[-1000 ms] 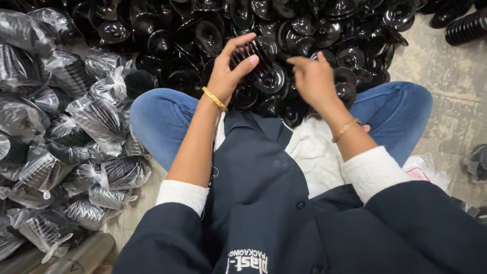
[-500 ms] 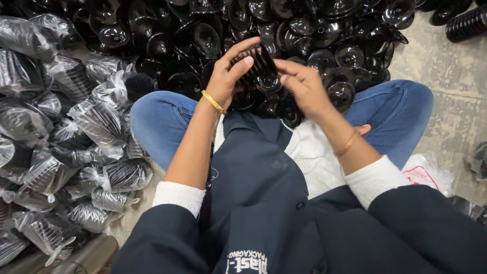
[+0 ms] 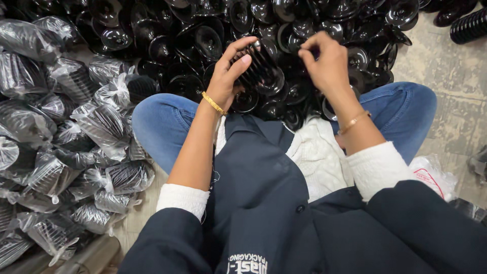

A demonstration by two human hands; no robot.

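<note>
I sit cross-legged on the floor in blue jeans and a dark jacket. My left hand [image 3: 229, 73] grips a stack of black round plastic caps [image 3: 261, 68], held on its side above my lap. My right hand [image 3: 325, 63] hovers just right of the stack, fingers pinched over the loose caps; whether it holds one I cannot tell. A big heap of loose black caps [image 3: 203, 35] spreads in front of my knees. Both wrists wear thin gold bangles.
To my left lies a pile of clear plastic bags filled with stacked black caps [image 3: 56, 132]. A flat plastic bag [image 3: 431, 175] lies by my right knee. More stacked caps [image 3: 466, 25] rest on the concrete floor at top right.
My left hand has gathered a stack of caps and raised it out of the heap. My right hand moved from the stack's end a little up and to the right.
</note>
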